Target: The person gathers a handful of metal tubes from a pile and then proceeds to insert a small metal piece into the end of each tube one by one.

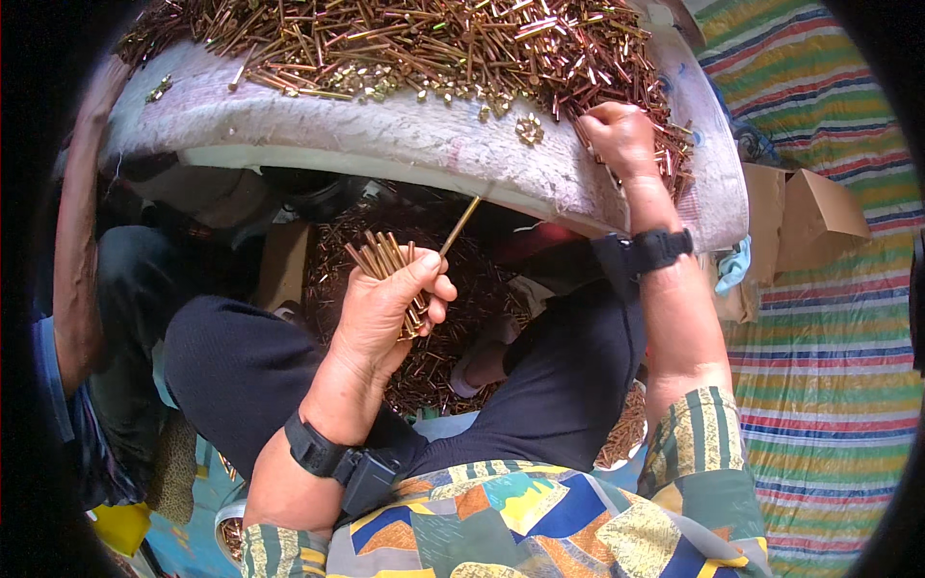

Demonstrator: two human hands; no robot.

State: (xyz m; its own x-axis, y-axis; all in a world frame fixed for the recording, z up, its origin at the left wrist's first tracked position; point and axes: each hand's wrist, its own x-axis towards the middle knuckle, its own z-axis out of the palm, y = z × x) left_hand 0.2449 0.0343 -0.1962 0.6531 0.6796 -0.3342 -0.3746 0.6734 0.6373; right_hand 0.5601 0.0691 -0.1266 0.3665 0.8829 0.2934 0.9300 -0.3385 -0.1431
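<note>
My left hand (390, 299) is closed around a bundle of brass-coloured bolts (383, 255), held above my lap. One more bolt (461, 225) sticks out from between its thumb and forefinger, pointing up and to the right. At the right end of the work surface, my right hand (620, 140) is curled shut against the big heap of bolts (462, 39). Its fingertips are hidden, so what they grip cannot be made out. Small brass nuts (424, 87) lie along the heap's near edge, and a little cluster of nuts (528, 129) sits apart on the pale cloth.
The cloth-covered table edge (328, 135) curves across in front of me. Below, between my legs, many bolts (424, 376) fill a dark space. Another person's arm (82, 241) reaches in at the left. A cardboard box (819, 222) stands on striped sheeting (829, 385) at right.
</note>
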